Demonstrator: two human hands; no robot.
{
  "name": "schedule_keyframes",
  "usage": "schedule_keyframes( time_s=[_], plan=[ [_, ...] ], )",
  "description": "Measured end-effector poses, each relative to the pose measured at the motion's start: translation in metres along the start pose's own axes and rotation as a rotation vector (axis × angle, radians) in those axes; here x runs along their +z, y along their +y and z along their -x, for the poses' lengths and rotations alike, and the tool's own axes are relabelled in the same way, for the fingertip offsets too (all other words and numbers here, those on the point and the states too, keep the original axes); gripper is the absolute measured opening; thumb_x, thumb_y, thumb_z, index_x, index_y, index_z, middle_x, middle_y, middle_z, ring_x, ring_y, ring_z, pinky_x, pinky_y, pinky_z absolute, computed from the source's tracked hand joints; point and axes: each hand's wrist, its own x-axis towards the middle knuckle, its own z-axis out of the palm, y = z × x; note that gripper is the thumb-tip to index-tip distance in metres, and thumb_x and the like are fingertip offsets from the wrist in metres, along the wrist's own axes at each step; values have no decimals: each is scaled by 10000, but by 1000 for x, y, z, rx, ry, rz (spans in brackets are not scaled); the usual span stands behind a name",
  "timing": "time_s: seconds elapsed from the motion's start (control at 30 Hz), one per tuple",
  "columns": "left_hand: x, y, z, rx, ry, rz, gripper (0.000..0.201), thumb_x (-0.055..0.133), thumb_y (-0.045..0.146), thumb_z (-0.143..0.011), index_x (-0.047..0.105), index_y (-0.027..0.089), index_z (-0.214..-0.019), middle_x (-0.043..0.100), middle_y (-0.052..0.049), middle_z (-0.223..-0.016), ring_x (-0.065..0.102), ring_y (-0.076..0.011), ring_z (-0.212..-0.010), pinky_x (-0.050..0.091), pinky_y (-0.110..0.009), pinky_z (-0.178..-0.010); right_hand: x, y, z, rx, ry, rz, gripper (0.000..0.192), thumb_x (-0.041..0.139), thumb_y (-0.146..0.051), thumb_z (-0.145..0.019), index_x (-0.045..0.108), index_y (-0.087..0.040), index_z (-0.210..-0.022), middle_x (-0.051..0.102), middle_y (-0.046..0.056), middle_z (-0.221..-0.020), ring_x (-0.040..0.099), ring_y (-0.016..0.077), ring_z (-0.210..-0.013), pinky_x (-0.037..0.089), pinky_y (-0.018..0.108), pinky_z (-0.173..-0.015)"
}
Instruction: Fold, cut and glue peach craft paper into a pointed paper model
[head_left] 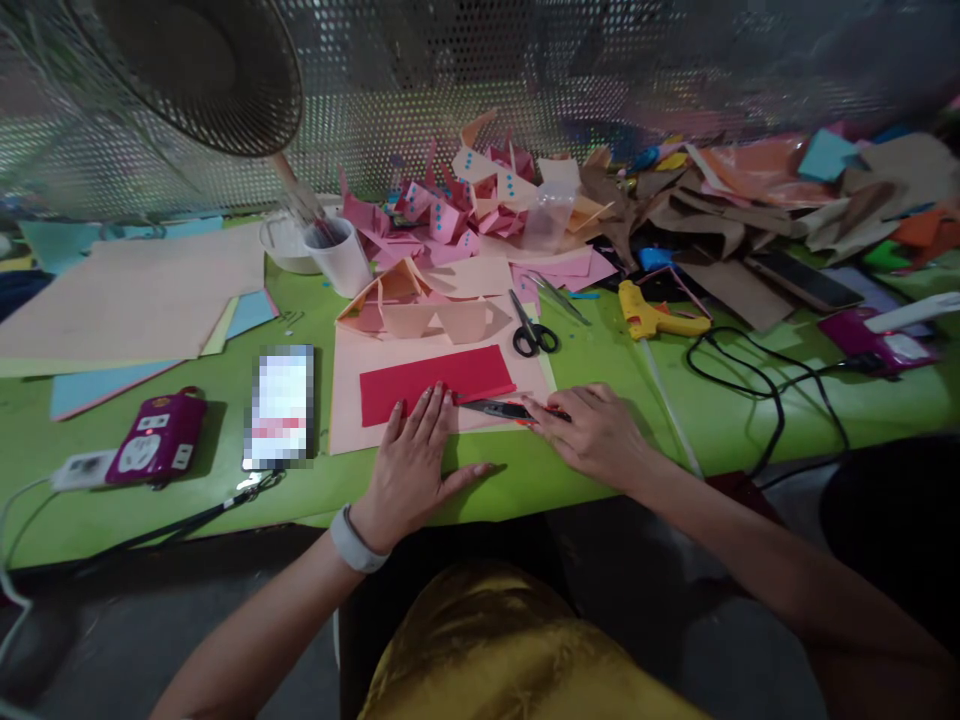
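A red sheet of paper (435,375) lies on a larger pale peach sheet (349,437) on the green table. My left hand (416,450) rests flat on the lower edge of the red sheet, fingers stretched and thumb spread. My right hand (592,430) is closed on a pair of dark-bladed scissors (499,408) with red trim at the handle. Their blades point left along the lower right edge of the red paper, close to my left fingertips. A narrow red strip shows at that edge. My fingers partly hide the scissor handles.
Black-handled scissors (534,335), tweezers (559,298) and a yellow glue gun (656,318) lie beyond my right hand. A phone (279,408) and purple power socket (159,435) are at left. Folded pink paper pieces (442,215), a white cup (337,258) and a fan (202,65) stand behind.
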Motion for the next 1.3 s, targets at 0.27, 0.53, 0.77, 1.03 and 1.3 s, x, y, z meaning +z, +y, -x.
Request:
schedule_keyframes(
  time_s=[0.27,0.53,0.77,1.03,1.3],
  plan=[
    [-9,-8,11,-21,12,-9,852,329,680,-919,169,142,-1560,261,-169,-1591,205,-291,-1486,120,-535,-1206,-1,0,0,-9,-29,3,258,550,-212,-951,694,-139,-1153,654,71,-843,529,169,-755,282,338,-707],
    [-4,-10,16,-25,-13,-35,858,331,686,-914,222,116,-1546,295,-150,-1580,249,-290,-1472,151,-514,-1207,2,-2,-4,-10,-45,10,269,537,-211,-954,682,-157,-1173,660,76,-864,537,174,-775,284,337,-716],
    [-6,-9,15,-28,-18,-35,873,303,705,-910,251,98,-1535,308,-162,-1572,245,-288,-1474,146,-514,-1205,6,-2,-7,-37,-16,67,244,539,-201,-958,690,-155,-1144,660,74,-866,528,176,-783,274,332,-713],
    [-5,-10,16,-21,-9,-51,870,316,697,-913,231,99,-1540,289,-157,-1578,253,-285,-1472,159,-514,-1200,10,5,-4,-20,-31,51,266,525,-246,-974,680,-172,-1177,652,76,-870,524,177,-774,291,332,-714],
    [-4,-10,16,-8,15,-35,861,311,691,-916,202,120,-1552,306,-150,-1574,273,-299,-1463,171,-526,-1195,11,4,-6,-24,-29,-11,252,544,-192,-958,686,-170,-1165,652,79,-885,549,174,-794,296,331,-719]
  ],
)
